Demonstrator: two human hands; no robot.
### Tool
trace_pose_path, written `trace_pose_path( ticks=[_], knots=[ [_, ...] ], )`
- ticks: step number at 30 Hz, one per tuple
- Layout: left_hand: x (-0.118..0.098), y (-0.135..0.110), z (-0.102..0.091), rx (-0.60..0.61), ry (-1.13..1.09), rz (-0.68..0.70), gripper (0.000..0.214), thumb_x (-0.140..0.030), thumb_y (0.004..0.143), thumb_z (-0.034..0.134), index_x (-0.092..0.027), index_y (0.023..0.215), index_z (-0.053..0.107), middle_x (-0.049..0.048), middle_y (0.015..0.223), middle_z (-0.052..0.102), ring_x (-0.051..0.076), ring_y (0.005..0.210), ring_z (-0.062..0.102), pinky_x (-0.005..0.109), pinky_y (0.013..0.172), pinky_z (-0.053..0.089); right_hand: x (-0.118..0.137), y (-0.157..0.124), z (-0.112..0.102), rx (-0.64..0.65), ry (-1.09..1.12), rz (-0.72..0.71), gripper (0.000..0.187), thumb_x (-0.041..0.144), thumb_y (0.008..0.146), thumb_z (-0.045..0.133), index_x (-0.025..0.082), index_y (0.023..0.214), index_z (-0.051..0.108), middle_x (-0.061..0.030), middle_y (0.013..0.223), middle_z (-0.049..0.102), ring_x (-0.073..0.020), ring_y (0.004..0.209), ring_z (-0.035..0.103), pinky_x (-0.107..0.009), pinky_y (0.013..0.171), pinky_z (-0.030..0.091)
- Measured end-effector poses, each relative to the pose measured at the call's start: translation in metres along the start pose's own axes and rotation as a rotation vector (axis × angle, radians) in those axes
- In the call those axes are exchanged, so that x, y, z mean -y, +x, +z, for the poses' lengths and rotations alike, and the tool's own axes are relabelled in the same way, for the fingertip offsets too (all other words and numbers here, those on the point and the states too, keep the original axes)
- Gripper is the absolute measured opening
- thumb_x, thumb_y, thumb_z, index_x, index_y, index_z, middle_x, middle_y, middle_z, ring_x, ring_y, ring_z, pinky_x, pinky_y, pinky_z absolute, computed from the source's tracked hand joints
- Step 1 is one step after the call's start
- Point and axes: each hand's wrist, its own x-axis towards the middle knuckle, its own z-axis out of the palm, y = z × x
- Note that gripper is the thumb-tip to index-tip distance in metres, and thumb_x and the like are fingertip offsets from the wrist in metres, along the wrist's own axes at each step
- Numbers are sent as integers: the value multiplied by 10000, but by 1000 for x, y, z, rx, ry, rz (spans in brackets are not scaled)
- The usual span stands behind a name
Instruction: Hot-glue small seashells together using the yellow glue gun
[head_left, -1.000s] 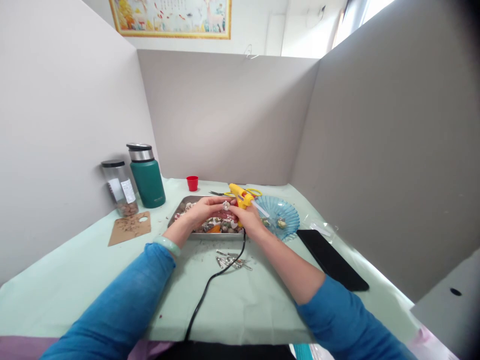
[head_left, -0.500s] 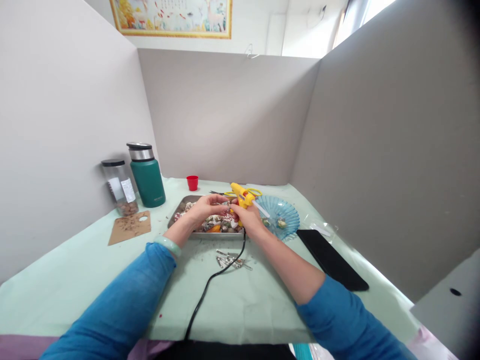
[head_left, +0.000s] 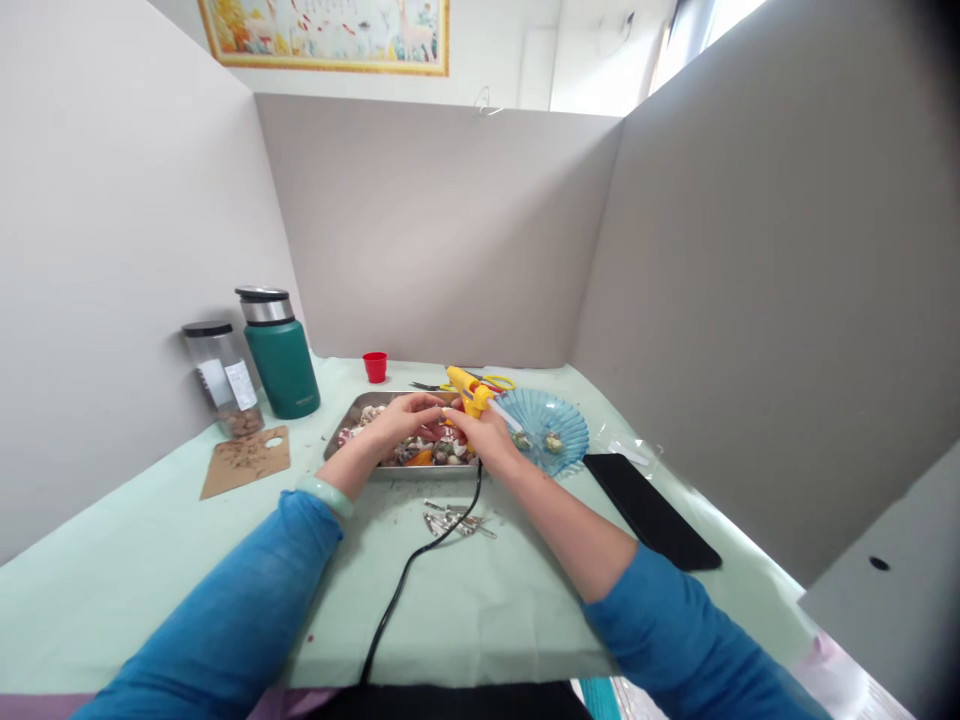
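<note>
My right hand [head_left: 486, 438] is wrapped round a yellow hot glue gun [head_left: 466, 386], with a whitish glue stick [head_left: 506, 412] poking out toward the right. Its black cord [head_left: 405, 578] runs down to the front table edge. Close beside it, my left hand [head_left: 403, 420] has its fingers pinched together; what lies between them is too small and covered to name. Both hands hover above a metal tray [head_left: 427, 475] of shells, pebbles and dried bits. In front of the tray lies a small pile of metal clips or pins [head_left: 456, 520].
A blue glass plate [head_left: 577, 425] with small pieces stands right of the tray, near a black slab [head_left: 652, 512] and clear plastic wrap [head_left: 634, 448]. Yellow-handled scissors [head_left: 499, 382] and a red cup [head_left: 375, 367] sit behind. At left are a green bottle [head_left: 281, 365], jar [head_left: 225, 380] and brown card [head_left: 244, 462].
The whole view has shifted slightly, so everything appears a little further left. My hands have drawn closer together, and the small pale thing at my left fingertips is now mostly covered.
</note>
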Motion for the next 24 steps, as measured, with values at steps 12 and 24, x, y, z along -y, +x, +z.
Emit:
trace_pose_path(
  ticks=[12,24],
  knots=[
    [-1,1,-4,41,-140,-31,384,-406,756,797,-111,994,742,69,742,718,144,601,669,276,643,564,3,-2,-2,38,127,-17,275,328,662,727,206,857,578,55,612,568,-82,484,499,-194,441,404],
    [-3,0,-6,71,-277,-52,335,-243,723,827,-118,998,683,78,857,720,158,661,693,315,682,584,6,-2,-1,43,173,38,299,311,662,732,199,886,570,50,631,606,-85,496,558,-184,447,418]
  ],
)
